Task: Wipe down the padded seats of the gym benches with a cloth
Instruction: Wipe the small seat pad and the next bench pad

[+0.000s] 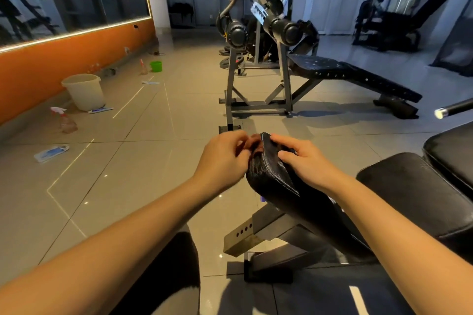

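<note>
A black padded seat (273, 181) with white stitching rises at an angle in front of me, its narrow tip pointing away. My left hand (224, 158) is at the left side of that tip, fingers curled round a small dark wad that looks like the cloth (253, 146), mostly hidden. My right hand (305, 161) rests on the pad's upper face just behind the tip, fingers straight along it. Another black pad (409, 192) of the same bench lies to the right.
A second bench (358, 77) on a grey steel frame (256, 105) stands ahead. By the orange wall are a white bucket (84, 91), a spray bottle (66, 120), a green cup (156, 66) and flat packets on the tiled floor. A bar end (450, 110) pokes in from the right.
</note>
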